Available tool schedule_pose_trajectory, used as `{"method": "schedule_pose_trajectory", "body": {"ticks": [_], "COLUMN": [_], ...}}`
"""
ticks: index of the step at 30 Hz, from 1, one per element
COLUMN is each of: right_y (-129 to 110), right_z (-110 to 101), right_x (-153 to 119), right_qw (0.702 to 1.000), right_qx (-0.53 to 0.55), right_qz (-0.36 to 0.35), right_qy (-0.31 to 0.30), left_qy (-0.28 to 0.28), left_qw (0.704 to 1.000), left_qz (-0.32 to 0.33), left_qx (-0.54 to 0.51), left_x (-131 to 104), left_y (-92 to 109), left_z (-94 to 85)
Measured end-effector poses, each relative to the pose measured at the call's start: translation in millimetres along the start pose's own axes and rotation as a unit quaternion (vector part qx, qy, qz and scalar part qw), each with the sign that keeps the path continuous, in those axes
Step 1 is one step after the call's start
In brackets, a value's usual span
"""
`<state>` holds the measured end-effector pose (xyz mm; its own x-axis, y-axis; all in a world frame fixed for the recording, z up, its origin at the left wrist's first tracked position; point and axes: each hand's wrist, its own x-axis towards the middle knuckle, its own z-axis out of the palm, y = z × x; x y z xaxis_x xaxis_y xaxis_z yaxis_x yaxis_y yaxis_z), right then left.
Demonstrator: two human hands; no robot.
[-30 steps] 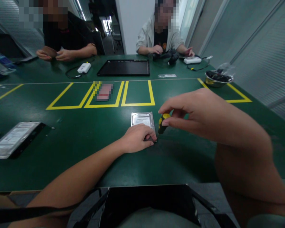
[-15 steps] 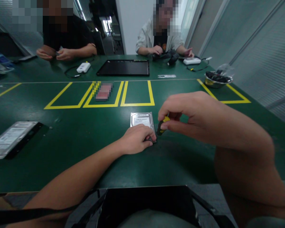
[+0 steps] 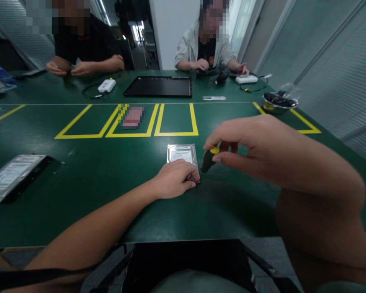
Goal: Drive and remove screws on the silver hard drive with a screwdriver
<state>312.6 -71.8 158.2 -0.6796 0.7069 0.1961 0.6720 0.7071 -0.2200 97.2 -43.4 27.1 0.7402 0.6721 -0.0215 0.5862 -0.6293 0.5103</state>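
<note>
A small silver hard drive (image 3: 181,151) with a white label lies on the green table. Over its near half rests my left hand (image 3: 177,178), fingers curled round the drive and holding it down; that part of the drive is hidden. My right hand (image 3: 232,142) pinches the end of a short black-and-yellow screwdriver (image 3: 208,160) between thumb and fingertips. The screwdriver leans, its tip pointing down at the drive's near right corner. Whether the tip touches a screw is too small to tell.
To the left lies a larger drive (image 3: 16,177) in a black bracket, small bits beside it. Yellow tape (image 3: 177,134) marks boxes across the table. Beyond stand a black panel (image 3: 158,87), white adapters (image 3: 107,86) and a metal bowl (image 3: 279,108). Two people sit opposite.
My right hand's fingers have shifted on the screwdriver, and more of its handle shows below them. The left hand and the drive have stayed put.
</note>
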Motion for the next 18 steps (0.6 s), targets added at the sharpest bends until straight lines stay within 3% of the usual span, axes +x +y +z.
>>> {"method": "schedule_pose_trajectory", "body": {"ticks": [11, 18], "right_y": [-2.2, 0.2], "right_z": [-2.7, 1.1], "right_x": [1.4, 1.6], "right_qw": [0.999, 1.0], "right_qx": [0.014, -0.011], "right_qz": [-0.025, -0.008], "right_qy": [-0.021, -0.003], "left_qy": [0.003, 0.004], "left_qw": [1.0, 1.0], "left_qz": [-0.004, 0.001], "left_qx": [-0.001, -0.005], "left_x": [-0.4, 0.4], "left_y": [2.5, 2.2], "left_z": [-0.2, 0.6]}}
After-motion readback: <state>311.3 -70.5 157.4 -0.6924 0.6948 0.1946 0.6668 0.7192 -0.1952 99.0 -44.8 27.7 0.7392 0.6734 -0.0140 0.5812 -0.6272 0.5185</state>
